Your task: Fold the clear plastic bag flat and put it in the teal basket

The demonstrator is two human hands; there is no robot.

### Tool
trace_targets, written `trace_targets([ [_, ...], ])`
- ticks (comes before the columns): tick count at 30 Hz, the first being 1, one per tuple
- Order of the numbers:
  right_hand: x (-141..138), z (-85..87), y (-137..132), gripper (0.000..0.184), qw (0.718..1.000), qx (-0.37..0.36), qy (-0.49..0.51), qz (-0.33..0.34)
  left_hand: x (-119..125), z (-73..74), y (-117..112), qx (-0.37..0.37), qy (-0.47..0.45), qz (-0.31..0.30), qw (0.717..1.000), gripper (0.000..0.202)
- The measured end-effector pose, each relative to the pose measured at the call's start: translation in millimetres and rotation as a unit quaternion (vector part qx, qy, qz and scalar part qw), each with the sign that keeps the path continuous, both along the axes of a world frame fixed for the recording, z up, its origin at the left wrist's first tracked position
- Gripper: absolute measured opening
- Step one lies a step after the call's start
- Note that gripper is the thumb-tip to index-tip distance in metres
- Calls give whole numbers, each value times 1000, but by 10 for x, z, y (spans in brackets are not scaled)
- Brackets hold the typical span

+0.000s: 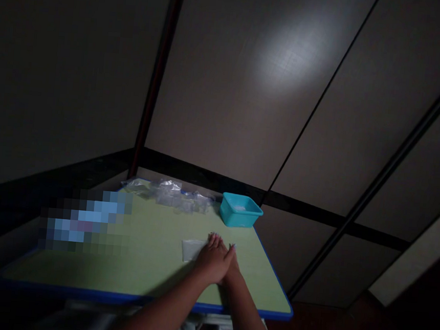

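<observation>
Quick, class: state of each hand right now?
Left hand: on top; whether it grips anything cannot be told.
Right hand: mostly hidden beneath the left; cannot be told.

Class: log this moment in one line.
left hand: over right hand; flat whitish rectangular packet: beside hands; turquoise rectangular plastic tub: farther back

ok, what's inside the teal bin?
Inside the teal bin, a small pale item shows, too unclear to identify. The near wall hides part of the bin's floor.

Free tabletop (153,226) between hands (212,262) and plastic bags (169,195), turquoise basket (239,219) at far right.
</observation>
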State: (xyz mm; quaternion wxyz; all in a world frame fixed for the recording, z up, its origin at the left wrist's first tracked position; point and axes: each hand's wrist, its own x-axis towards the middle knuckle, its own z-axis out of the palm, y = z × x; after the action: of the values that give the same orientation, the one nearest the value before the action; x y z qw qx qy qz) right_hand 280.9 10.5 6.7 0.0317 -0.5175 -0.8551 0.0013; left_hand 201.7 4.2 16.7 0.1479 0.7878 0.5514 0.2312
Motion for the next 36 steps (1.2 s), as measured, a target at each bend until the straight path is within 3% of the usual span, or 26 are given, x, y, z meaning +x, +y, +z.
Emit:
trace_targets([
  [9,10,-23,48,74,994,-26,-95,-41,-196,-114,-84,-21,19,58,998,76],
  [23,-78,122,-57,53,994,-56,-28,-90,-460,-82,-327,2,98,96,991,84],
  [31,-121,164,-110,52,994,-42,-8,-100,-789,-114,-365,9,106,64,992,78],
  [36,-131,153,-122,52,995,-20,9,-96,-1128,-98,-424,3,117,4,993,70],
])
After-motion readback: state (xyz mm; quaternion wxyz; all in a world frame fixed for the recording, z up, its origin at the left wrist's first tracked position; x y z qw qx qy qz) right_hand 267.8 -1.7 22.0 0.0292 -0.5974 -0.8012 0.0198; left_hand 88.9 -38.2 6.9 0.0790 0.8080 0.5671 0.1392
